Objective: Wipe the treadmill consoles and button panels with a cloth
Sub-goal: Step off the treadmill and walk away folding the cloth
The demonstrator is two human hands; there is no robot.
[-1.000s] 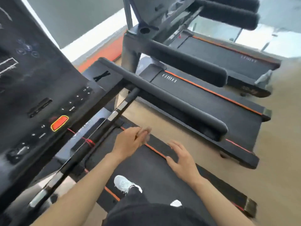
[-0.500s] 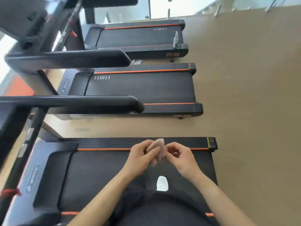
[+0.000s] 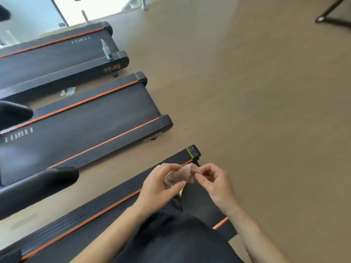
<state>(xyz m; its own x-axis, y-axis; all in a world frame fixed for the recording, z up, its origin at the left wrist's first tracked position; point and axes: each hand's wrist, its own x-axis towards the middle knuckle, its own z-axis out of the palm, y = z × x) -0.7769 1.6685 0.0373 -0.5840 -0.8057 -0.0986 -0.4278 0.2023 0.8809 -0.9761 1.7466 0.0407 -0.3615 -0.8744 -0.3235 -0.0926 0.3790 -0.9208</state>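
A small pale, crumpled cloth [image 3: 180,175] sits between my two hands at lower centre. My left hand [image 3: 157,186] holds its left side with curled fingers. My right hand [image 3: 214,181] pinches its right end between thumb and fingertips. Both hands hover over the rear end of the black treadmill [image 3: 106,204] I stand on. No console or button panel shows in this frame; only two black handrail ends [image 3: 43,183] poke in from the left.
Two more black treadmills with orange stripes [image 3: 85,120] lie side by side to the left. A spray bottle [image 3: 106,50] stands on the farthest deck. Bare tan floor [image 3: 256,103] spreads to the right, with a black frame leg [image 3: 330,18] at top right.
The view swung right, away from the console, toward the treadmill rear ends and floor. My right hand came in and pinched the cloth that the left hand was holding alone.
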